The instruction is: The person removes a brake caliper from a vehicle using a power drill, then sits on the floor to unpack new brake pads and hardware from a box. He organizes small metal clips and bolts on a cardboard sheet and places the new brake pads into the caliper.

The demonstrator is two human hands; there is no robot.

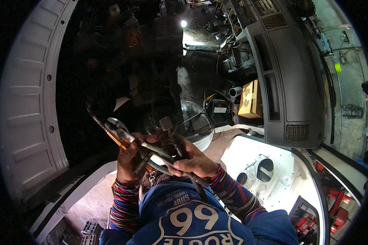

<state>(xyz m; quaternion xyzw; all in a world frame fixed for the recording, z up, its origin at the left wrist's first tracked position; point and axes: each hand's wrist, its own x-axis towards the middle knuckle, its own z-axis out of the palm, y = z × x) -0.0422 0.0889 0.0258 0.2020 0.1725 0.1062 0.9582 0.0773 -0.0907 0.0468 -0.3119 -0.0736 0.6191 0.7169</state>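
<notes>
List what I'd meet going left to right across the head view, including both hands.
Ribbed pale panel, left hand, right hand, cardboard box, lower dashboard vent, small yellow-green item.

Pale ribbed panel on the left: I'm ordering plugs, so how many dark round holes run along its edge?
3 show on the pale ribbed panel: upper hole, middle hole, lower hole. Others may be hidden in shadow.

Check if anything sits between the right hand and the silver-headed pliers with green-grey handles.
Nothing visible does: the right hand has its thumb at the handle ends of the pliers. A slim amber rod at the left hand lies clear of that thumb.
</notes>
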